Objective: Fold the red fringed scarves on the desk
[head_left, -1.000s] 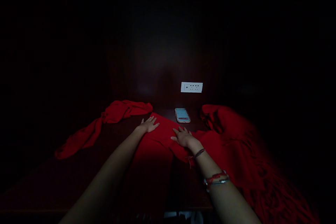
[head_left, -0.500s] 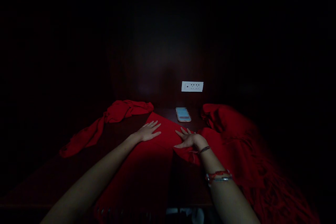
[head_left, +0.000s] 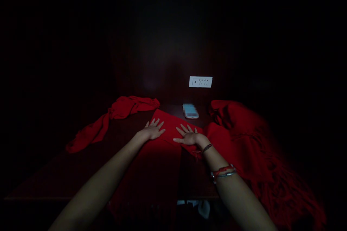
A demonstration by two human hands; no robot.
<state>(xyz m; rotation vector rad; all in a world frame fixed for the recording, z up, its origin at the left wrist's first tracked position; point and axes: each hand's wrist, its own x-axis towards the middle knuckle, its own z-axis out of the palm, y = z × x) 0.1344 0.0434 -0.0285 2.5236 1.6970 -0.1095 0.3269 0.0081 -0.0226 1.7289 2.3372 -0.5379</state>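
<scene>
A red scarf (head_left: 159,158) lies flat on the dark table, with one part running toward me and its fringed end hanging over the front edge. Near the far side it bends at an angle and stretches off to the right. My left hand (head_left: 154,130) rests on its upper left part, palm down with fingers spread. On the angled part to the right lies my right hand (head_left: 188,136), also flat with fingers apart. Neither hand grasps anything.
Crumpled red cloth (head_left: 121,107) lies at the back left. A larger heap of red fringed fabric (head_left: 244,133) covers the right side. A phone (head_left: 190,111) lies behind the scarf, below a white wall socket (head_left: 200,82). The table's front edge (head_left: 38,198) shows in front.
My right hand has shifted slightly left across the scarf, and its fingers are more spread. My left hand stays in nearly the same place. The whole view has tilted a little downward.
</scene>
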